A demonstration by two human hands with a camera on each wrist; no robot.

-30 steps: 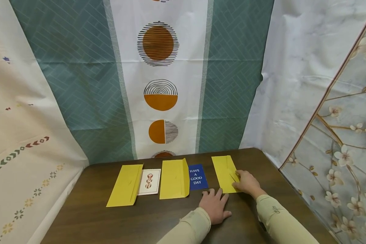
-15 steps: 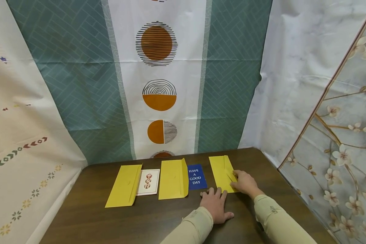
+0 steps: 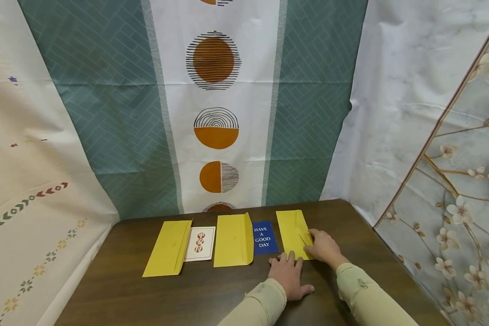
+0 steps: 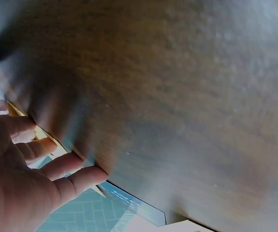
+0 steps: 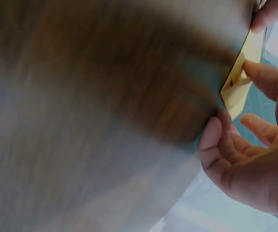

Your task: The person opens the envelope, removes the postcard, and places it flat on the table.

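Observation:
In the head view, the rightmost yellow envelope (image 3: 290, 226) lies on the table with a narrow flap crease and a small slit along its right side. My right hand (image 3: 325, 248) grips its right edge; in the right wrist view the thumb rests on the face of the envelope (image 5: 238, 96) and the other fingers curl at the edge. My left hand (image 3: 287, 278) lies palm down with fingers spread, fingertips right at the envelope's lower left corner. A blue card (image 3: 265, 237) reading "HAVE A GOOD DAY" lies just beyond the left fingers.
Left of the blue card lie a second yellow envelope (image 3: 231, 240), a white card (image 3: 200, 243) with red print, and a third yellow envelope (image 3: 167, 248), in a row on the dark wooden table (image 3: 159, 299). Patterned cloths (image 3: 118, 113) hang behind and at both sides.
The right envelope has slid a little left, toward the blue card, with my right hand moving along with it. My left hand has shifted slightly right. The other envelopes and cards stay put.

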